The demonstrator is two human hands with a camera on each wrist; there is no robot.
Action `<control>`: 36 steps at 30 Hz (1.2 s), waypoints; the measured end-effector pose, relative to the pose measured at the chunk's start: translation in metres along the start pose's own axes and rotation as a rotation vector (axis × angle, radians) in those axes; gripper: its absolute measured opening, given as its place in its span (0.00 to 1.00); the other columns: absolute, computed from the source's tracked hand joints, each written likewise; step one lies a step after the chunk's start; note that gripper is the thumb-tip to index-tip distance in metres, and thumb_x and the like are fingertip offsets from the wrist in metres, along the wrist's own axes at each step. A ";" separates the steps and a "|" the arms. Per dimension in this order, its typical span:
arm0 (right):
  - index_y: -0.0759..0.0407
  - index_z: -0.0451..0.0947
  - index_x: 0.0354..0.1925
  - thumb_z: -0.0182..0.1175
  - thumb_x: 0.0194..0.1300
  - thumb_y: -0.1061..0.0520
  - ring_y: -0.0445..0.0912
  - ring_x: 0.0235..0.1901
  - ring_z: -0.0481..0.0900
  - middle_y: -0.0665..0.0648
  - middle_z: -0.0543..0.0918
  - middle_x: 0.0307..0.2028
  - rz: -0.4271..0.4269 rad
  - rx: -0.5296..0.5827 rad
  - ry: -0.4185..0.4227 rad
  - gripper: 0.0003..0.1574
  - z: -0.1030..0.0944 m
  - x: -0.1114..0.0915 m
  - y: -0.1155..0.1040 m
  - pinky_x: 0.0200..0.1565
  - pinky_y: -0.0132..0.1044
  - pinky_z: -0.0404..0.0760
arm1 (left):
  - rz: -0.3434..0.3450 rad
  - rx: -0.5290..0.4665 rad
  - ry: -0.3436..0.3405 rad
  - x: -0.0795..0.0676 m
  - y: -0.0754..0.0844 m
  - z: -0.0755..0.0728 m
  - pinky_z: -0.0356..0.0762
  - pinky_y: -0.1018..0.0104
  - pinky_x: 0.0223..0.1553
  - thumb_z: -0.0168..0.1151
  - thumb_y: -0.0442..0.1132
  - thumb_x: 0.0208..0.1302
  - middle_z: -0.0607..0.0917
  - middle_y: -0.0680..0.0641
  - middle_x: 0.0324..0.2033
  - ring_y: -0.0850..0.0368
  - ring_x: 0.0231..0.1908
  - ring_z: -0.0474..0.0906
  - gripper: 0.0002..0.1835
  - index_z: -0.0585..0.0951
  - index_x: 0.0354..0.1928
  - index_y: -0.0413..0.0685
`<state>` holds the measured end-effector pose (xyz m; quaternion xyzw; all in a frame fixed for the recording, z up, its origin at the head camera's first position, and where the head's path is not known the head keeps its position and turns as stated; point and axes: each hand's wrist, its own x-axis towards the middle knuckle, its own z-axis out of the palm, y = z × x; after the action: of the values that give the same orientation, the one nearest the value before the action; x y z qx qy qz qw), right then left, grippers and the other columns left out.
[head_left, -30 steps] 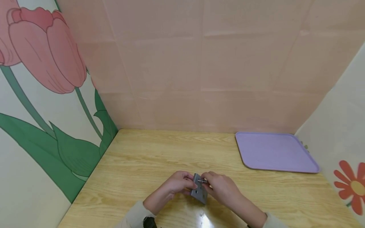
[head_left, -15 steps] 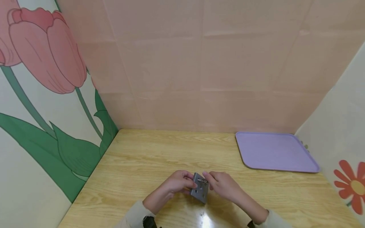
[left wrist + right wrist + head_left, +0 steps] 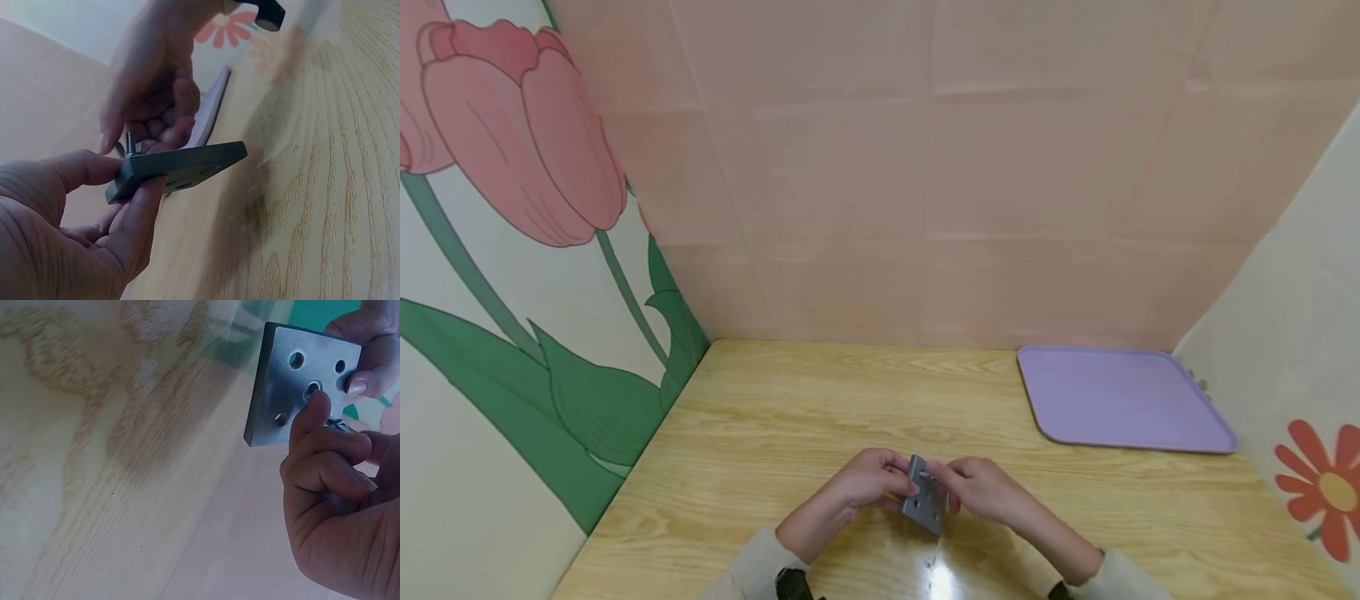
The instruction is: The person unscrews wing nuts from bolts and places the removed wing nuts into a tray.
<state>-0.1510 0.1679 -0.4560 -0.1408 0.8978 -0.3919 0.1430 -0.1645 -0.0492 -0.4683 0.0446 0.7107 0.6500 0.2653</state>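
Observation:
A square grey metal plate point(image 3: 925, 510) with several round holes is held tilted above the table. My left hand point(image 3: 872, 481) pinches one edge of it, thumb on one face and fingers on the other, as the left wrist view shows. At the gripped corner a bolt point(image 3: 130, 141) stands out of the plate with a wing nut point(image 3: 142, 149) on it. My right hand point(image 3: 988, 492) is at that nut, thumb on one side and curled fingers on the other. In the right wrist view its index finger reaches across the plate's face and partly hides the nut.
The wooden table point(image 3: 820, 400) carries a purple tray point(image 3: 1127, 400) at the back right. A pinkish sheet covers the back wall, and flower-painted panels stand at both sides.
My right hand's fingertips drew back from the wing nut half a second ago and are now over it again. The left hand and the plate have hardly moved.

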 end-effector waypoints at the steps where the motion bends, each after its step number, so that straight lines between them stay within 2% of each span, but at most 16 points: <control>1: 0.56 0.82 0.30 0.46 0.78 0.36 0.44 0.24 0.75 0.51 0.82 0.19 -0.007 -0.006 -0.002 0.33 0.000 0.000 0.000 0.28 0.36 0.72 | 0.000 -0.002 0.000 0.000 0.000 0.000 0.87 0.59 0.37 0.68 0.28 0.54 0.86 0.46 0.34 0.55 0.35 0.84 0.14 0.81 0.44 0.35; 7: 0.56 0.80 0.28 0.49 0.77 0.37 0.43 0.22 0.73 0.52 0.82 0.20 -0.055 -0.030 -0.005 0.31 -0.001 0.001 -0.001 0.24 0.34 0.70 | -0.012 0.003 0.009 -0.001 0.001 0.000 0.87 0.59 0.37 0.68 0.28 0.54 0.86 0.46 0.34 0.55 0.36 0.84 0.13 0.81 0.43 0.36; 11: 0.56 0.83 0.32 0.53 0.75 0.38 0.40 0.21 0.72 0.48 0.80 0.21 -0.109 -0.093 0.014 0.27 0.000 0.000 -0.002 0.22 0.32 0.70 | -0.010 0.007 0.008 -0.002 0.001 0.000 0.87 0.60 0.37 0.68 0.29 0.55 0.86 0.46 0.35 0.55 0.36 0.84 0.13 0.81 0.44 0.36; 13: 0.55 0.84 0.35 0.56 0.74 0.38 0.37 0.20 0.70 0.45 0.78 0.21 -0.154 -0.157 0.042 0.24 0.000 0.000 -0.002 0.22 0.31 0.69 | -0.007 0.005 0.007 -0.002 0.001 0.000 0.87 0.60 0.37 0.68 0.29 0.55 0.86 0.46 0.35 0.56 0.36 0.84 0.13 0.81 0.44 0.36; 18: 0.53 0.84 0.37 0.63 0.69 0.43 0.32 0.18 0.65 0.40 0.74 0.20 -0.283 -0.396 0.146 0.15 0.002 -0.002 -0.005 0.19 0.29 0.67 | 0.007 -0.003 0.016 -0.002 0.000 0.001 0.86 0.61 0.36 0.67 0.28 0.55 0.86 0.48 0.33 0.58 0.34 0.83 0.13 0.81 0.43 0.35; 22: 0.54 0.84 0.39 0.68 0.64 0.48 0.32 0.19 0.68 0.42 0.78 0.23 -0.374 -0.572 0.249 0.12 0.006 -0.005 -0.008 0.18 0.28 0.67 | 0.017 -0.008 0.016 -0.003 0.000 0.001 0.86 0.62 0.35 0.67 0.27 0.54 0.85 0.48 0.32 0.58 0.33 0.82 0.13 0.81 0.43 0.34; 26: 0.54 0.83 0.39 0.73 0.58 0.50 0.35 0.19 0.72 0.46 0.82 0.26 -0.474 -0.703 0.352 0.13 0.008 -0.008 -0.009 0.17 0.28 0.67 | 0.019 -0.003 0.012 -0.003 0.000 0.001 0.86 0.61 0.35 0.67 0.28 0.55 0.85 0.48 0.32 0.58 0.34 0.82 0.13 0.81 0.44 0.34; 31: 0.53 0.82 0.36 0.74 0.57 0.51 0.37 0.18 0.72 0.46 0.80 0.25 -0.557 -0.776 0.401 0.12 0.009 -0.008 -0.007 0.16 0.28 0.66 | 0.016 0.000 0.012 -0.003 0.000 0.001 0.87 0.60 0.36 0.67 0.28 0.55 0.85 0.48 0.32 0.58 0.33 0.82 0.13 0.81 0.44 0.33; 36: 0.52 0.82 0.35 0.74 0.58 0.50 0.36 0.17 0.69 0.45 0.78 0.24 -0.561 -0.775 0.419 0.12 0.010 -0.008 -0.006 0.15 0.28 0.64 | 0.018 -0.004 0.012 -0.002 -0.001 0.001 0.87 0.61 0.35 0.66 0.27 0.55 0.85 0.48 0.32 0.58 0.33 0.82 0.13 0.81 0.44 0.33</control>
<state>-0.1391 0.1603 -0.4564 -0.3371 0.9141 -0.0739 -0.2129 -0.1619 -0.0498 -0.4686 0.0468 0.7104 0.6541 0.2554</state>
